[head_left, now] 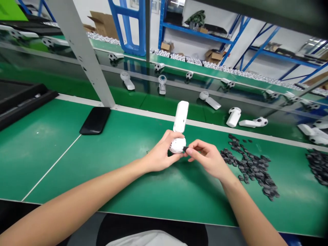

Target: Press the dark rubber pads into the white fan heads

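Observation:
My left hand [160, 153] grips a white handheld device [181, 117] by its round head, with the thumb below and the fingers above. Its flat, oblong handle points away from me toward the far edge of the bench. In my right hand [208, 159], thumb and forefinger pinch a small black piece [185, 149] against the right side of the round head. Whether that piece is seated in the head cannot be made out. To the right of my right hand lies a loose pile of small dark flat pieces [252, 165].
Beyond the bench's pale edge strip [143, 112], a dark green conveyor belt [143, 97] carries several similar devices, some with football-patterned heads. A black phone-like slab [95, 120] lies left, beside a grey post [84, 58]. Another dark pile [317, 165] sits far right.

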`<action>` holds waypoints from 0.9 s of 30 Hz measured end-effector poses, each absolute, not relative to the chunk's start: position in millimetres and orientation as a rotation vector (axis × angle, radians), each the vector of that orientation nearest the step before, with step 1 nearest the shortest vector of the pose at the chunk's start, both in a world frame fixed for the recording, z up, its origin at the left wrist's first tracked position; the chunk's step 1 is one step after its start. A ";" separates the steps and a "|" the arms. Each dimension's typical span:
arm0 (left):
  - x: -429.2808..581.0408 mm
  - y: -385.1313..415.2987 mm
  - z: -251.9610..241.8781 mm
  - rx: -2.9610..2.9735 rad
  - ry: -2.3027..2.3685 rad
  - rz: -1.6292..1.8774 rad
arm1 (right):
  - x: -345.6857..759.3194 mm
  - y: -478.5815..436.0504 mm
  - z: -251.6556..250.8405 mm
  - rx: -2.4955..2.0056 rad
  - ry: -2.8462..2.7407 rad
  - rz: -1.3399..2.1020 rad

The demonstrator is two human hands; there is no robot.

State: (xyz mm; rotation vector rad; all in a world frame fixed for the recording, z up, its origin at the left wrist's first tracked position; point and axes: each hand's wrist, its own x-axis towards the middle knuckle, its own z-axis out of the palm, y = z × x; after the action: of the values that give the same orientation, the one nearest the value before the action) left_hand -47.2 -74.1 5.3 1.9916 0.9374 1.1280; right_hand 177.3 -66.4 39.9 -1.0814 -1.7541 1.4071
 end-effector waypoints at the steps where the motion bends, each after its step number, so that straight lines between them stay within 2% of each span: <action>1: -47.2 -74.4 5.1 1.996 0.933 1.116 | 176.3 -66.7 38.7 -1.090 -1.763 1.386; 13: -39.7 -81.7 11.0 1.915 1.027 1.063 | 162.4 -70.9 27.9 -1.164 -1.785 1.116; 23: -40.8 -83.6 13.1 2.005 1.042 1.044 | 162.2 -72.4 22.3 -1.108 -1.778 1.154; 27: -36.3 -77.0 12.7 1.968 0.999 1.008 | 170.2 -61.7 26.5 -1.052 -1.935 1.135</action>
State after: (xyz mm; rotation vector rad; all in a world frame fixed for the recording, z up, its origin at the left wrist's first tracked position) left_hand -36.3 -77.0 12.7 1.9678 0.9987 1.0083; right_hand 170.2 -61.7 26.5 -1.0520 -1.9355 1.1348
